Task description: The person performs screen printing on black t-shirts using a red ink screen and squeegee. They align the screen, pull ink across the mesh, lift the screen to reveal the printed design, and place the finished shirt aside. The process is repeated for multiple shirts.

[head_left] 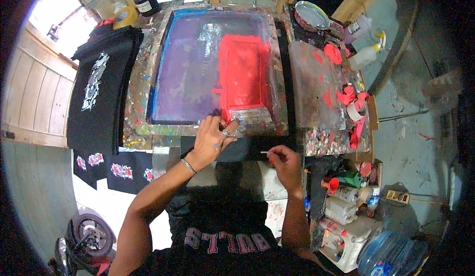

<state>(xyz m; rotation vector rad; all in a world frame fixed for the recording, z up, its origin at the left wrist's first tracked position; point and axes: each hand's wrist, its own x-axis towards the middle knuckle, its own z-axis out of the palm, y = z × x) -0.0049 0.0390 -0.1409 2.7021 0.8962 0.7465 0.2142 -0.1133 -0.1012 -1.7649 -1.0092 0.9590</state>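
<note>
A silk-screen printing frame (pixel 170 129) lies on the bench, its mesh mostly purple-grey with a blue edge. Wet red ink (pixel 243 73) covers a tall block on the right of the mesh. Against the near side of that block rests a greyish squeegee (pixel 251 116). My left hand (pixel 213 136), with a ring and a bracelet, is closed over the frame's near bar, close to the squeegee's left end; its fingertips are partly hidden. Lower right, my right hand (pixel 285 163) pinches a thin white stick (pixel 264 152) resembling a cigarette, apart from the frame.
Black printed cloth pieces (pixel 101 93) are stacked left of the frame; more printed pieces (pixel 121 172) lie below. An ink-spotted side board (pixel 316 85) with red rags (pixel 354 113), a tub (pixel 311 16) and a spray bottle (pixel 366 56) stand right. Bottles (pixel 344 194) crowd below.
</note>
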